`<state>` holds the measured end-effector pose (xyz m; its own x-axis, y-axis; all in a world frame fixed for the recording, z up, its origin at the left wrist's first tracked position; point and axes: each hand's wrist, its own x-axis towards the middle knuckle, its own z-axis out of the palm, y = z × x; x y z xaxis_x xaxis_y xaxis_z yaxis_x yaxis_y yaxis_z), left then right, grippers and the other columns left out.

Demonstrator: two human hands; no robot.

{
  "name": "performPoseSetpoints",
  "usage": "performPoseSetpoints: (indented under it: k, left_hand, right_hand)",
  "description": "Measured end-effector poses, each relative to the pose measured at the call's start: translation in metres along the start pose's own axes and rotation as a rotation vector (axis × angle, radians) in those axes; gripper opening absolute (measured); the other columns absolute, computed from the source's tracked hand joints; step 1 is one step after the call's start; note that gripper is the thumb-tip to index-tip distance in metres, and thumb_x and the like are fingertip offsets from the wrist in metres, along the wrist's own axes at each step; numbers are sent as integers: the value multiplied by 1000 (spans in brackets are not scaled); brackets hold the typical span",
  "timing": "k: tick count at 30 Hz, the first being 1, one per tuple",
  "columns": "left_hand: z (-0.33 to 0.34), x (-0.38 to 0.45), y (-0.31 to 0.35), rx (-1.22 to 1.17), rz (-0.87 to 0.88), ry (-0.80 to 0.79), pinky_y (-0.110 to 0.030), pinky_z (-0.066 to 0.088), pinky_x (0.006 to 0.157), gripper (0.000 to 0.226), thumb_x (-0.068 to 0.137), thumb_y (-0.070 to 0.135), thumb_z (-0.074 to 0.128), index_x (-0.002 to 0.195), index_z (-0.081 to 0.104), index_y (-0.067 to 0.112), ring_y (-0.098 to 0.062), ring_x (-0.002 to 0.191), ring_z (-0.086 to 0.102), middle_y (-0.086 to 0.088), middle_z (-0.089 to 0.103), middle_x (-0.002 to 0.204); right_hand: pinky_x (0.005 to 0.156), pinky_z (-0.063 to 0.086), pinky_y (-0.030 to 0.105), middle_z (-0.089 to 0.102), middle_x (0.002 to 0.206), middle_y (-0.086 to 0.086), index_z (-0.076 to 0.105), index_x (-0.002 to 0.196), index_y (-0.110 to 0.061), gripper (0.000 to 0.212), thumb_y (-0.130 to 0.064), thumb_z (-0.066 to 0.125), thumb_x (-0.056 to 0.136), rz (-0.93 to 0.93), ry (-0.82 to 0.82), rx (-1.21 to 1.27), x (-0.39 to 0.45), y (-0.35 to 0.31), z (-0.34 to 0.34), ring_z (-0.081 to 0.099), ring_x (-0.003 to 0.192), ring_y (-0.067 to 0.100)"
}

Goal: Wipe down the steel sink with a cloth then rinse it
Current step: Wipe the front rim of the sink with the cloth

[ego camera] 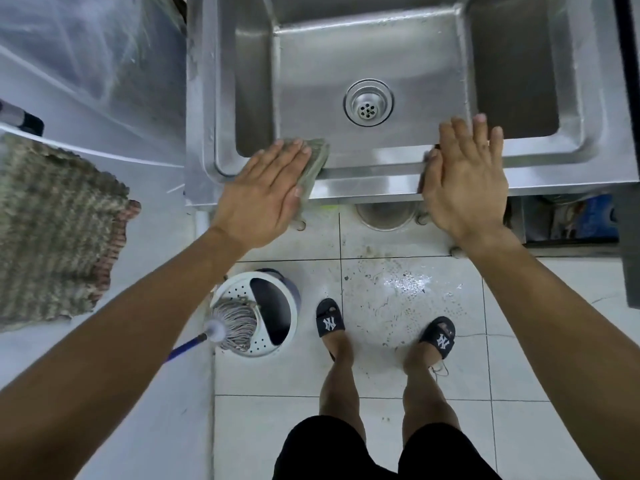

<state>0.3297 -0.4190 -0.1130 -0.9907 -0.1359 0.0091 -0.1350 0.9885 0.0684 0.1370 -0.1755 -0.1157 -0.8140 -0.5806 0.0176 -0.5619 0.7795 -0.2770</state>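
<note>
- The left hand point(266, 188) is pressing, fingers straight, on a grey-green cloth point(313, 164) draped over the steel sink point(374, 178) rim.
- The right hand point(464, 181) is lying flat (holding nothing) well right of it.

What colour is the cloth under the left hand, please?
The cloth is a dull grey-green, seen in the head view.

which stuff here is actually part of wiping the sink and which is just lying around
In use: steel sink, cloth under the left hand, right hand resting on the rim.

Lying about: mop, mop bucket, woven mat.
</note>
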Motion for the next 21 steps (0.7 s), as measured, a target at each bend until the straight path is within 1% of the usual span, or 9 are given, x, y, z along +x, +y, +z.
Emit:
performPoseSetpoints:
  k: [3, 6, 8, 10, 12, 14, 17, 19, 21]
  left_hand:
    - [-7, -12, -19, 19, -117, -16, -52, 26, 126, 58, 110, 32, 19, 159, 35, 5, -38, 151, 36, -18, 42, 160]
    - [-6, 10, 31, -39, -312, 22, -51, 20, 128, 58, 107, 29, 23, 159, 35, 7, -38, 153, 30, -17, 41, 162]
    - [-3, 29, 66, -96, -293, 28, -48, 19, 129, 59, 106, 30, 25, 159, 36, 9, -35, 154, 29, -14, 40, 163]
    - [-1, 35, 72, -117, -208, 73, -45, 24, 127, 56, 108, 30, 27, 156, 43, 8, -33, 151, 37, -13, 45, 160]
    - [2, 22, 49, -114, -119, 94, -45, 29, 125, 54, 110, 30, 27, 154, 47, 5, -32, 149, 42, -14, 48, 157]
    - [-1, 0, 13, -73, -93, 51, -46, 30, 125, 55, 111, 31, 24, 155, 44, 4, -31, 150, 41, -15, 47, 158]
    - [-6, -17, -17, -9, -153, 25, -46, 27, 126, 57, 110, 31, 21, 156, 40, 3, -33, 151, 37, -18, 44, 159]
    - [-5, -2, 2, -25, -253, 36, -47, 22, 128, 60, 108, 32, 19, 158, 36, 3, -35, 154, 32, -19, 39, 162]
    - [-2, 15, 31, -47, -245, 30, -48, 20, 128, 60, 108, 32, 19, 159, 35, 5, -36, 154, 29, -18, 37, 164]
  right_hand:
    - [130, 5, 48, 32, 164, 20, 38, 156, -2, 61, -34, 21, 106, -116, -44, 30, -6, -35, 5, 19, 156, 37]
    - [128, 15, 50, 38, 163, 13, 42, 155, -6, 59, -35, 21, 108, -205, -28, 0, -11, -66, 19, 26, 155, 34]
    - [126, 22, 51, 43, 161, 10, 46, 153, -9, 56, -35, 23, 108, -204, 13, -11, -10, -70, 22, 33, 152, 34]
    - [125, 24, 52, 44, 160, 9, 46, 153, -10, 55, -35, 25, 110, -246, 27, -18, -11, -63, 22, 34, 151, 35]
    - [125, 24, 52, 42, 162, 8, 43, 155, -12, 53, -36, 26, 111, -326, 24, -26, -11, -55, 23, 33, 152, 34]
    - [124, 25, 53, 40, 163, 6, 42, 156, -14, 53, -36, 28, 111, -413, 22, -53, -11, -50, 22, 32, 153, 33]
    - [123, 26, 54, 42, 162, 5, 44, 155, -14, 52, -36, 28, 110, -488, 19, -88, -10, -47, 21, 34, 152, 33]
    - [123, 27, 54, 42, 161, 6, 45, 154, -13, 52, -36, 28, 110, -491, 23, -101, -9, -48, 22, 34, 151, 34]
    - [124, 26, 53, 39, 163, 8, 44, 155, -12, 52, -34, 29, 111, -515, 20, -105, -9, -47, 23, 30, 154, 33]
